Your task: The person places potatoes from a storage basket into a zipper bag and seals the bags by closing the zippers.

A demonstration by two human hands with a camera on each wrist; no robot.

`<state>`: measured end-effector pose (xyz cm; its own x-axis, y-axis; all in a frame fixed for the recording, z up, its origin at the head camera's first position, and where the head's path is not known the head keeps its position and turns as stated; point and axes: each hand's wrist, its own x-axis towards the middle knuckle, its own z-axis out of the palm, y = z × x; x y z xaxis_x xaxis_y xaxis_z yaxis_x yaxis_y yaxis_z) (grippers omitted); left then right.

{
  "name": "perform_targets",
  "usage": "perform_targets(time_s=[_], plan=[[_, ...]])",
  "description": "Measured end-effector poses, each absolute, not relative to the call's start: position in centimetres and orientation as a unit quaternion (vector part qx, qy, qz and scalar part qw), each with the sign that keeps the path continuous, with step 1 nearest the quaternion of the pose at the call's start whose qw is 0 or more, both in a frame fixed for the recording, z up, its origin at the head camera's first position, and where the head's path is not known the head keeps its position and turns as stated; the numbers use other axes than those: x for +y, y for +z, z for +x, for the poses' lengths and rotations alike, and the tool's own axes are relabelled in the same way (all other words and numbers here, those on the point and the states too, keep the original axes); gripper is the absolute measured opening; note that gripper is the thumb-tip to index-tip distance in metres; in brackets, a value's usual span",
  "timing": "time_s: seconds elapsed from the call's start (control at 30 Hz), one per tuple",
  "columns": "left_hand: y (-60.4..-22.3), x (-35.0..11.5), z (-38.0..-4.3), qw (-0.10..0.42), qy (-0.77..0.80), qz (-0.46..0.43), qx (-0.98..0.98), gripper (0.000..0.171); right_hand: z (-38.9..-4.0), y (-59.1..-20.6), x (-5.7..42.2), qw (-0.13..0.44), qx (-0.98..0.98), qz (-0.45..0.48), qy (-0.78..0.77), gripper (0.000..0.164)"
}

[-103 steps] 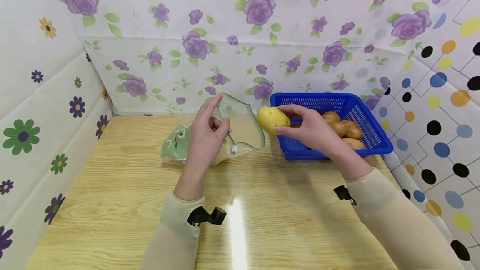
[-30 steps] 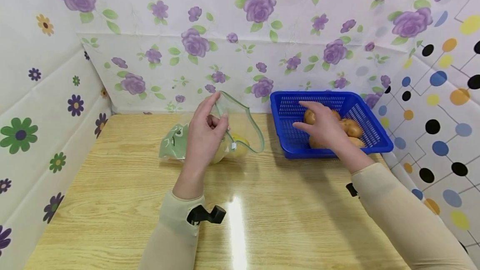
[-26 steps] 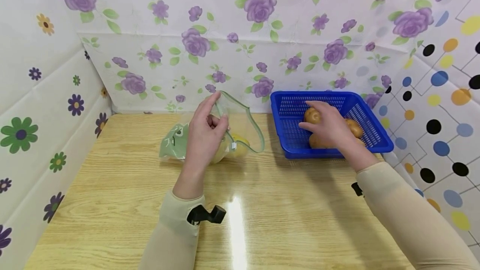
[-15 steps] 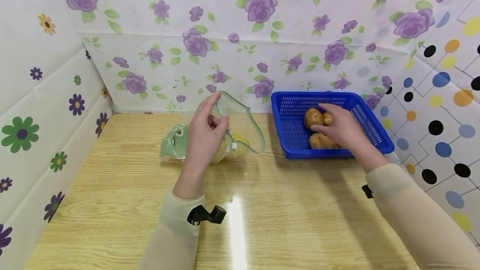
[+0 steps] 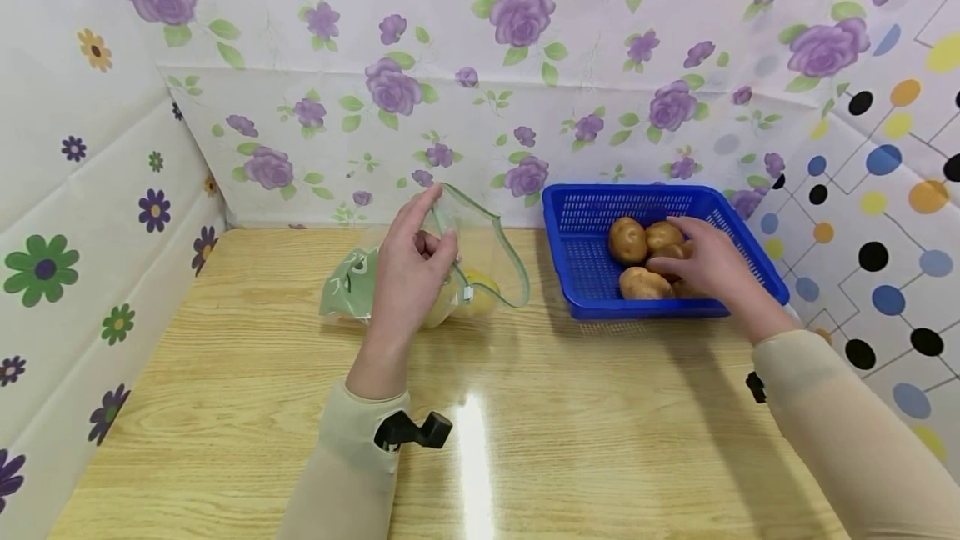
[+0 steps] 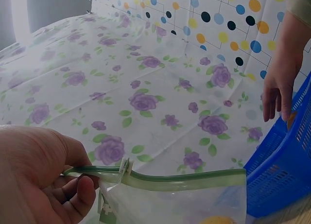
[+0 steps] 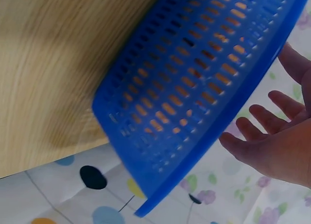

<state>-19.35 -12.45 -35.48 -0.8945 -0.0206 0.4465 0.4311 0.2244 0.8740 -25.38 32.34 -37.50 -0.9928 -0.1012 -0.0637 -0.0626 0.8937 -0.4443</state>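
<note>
Head view: brown potatoes (image 5: 627,241) lie grouped in a blue basket (image 5: 607,308), right of the frame's centre. The nearest potato (image 5: 667,254) to the right hand (image 5: 708,261) is partly hidden by it. The thumb and fingers of this hand stand apart, one to each side of that potato; whether they touch it cannot be told. In the right wrist view the same fingers are spread at the basket's rim, with nothing seen in their grasp.

Near the centre of the frame, the left hand (image 5: 412,273) pinches the edge of a zip bag (image 5: 358,283) between thumb and fingers, its mouth gaping toward the basket. The left wrist view, lower left, shows the zip strip running into that pinch. A yellow rounded item (image 5: 482,292) shows through the clear film.

The step in hand appears to be picking a potato from the basket. The next move would call for closing thumb and fingers on the potato's sides and lifting it clear of its neighbours and the rim, with the bag's edge held steady.

Below and around: a wood-grain tabletop (image 5: 555,432); floral cloth (image 5: 450,32) across the top; dotted cloth (image 5: 847,165) at right.
</note>
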Motion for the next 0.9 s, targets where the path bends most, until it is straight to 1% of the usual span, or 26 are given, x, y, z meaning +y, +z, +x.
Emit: perform_targets(time_s=[0.27,0.43,0.6,0.9], plan=[[-35.4,-12.4,-19.2,0.185,-0.607,-0.131,-0.761,0.063,-25.7,-38.6,33.9,0.041,0.973,-0.047,-0.221,0.089],[-35.5,-12.4,-19.3,0.185,-0.605,-0.132,-0.763,0.063,-26.0,-39.4,34.7,0.055,0.973,-0.041,-0.222,0.089],[-35.5,-12.4,-19.3,0.181,-0.607,-0.133,-0.763,0.063,-26.3,-40.2,35.5,0.057,0.972,-0.036,-0.225,0.09],[-35.5,-12.4,-19.3,0.182,-0.606,-0.134,-0.763,0.063,-26.8,-41.1,35.9,0.059,0.972,-0.026,-0.227,0.088]])
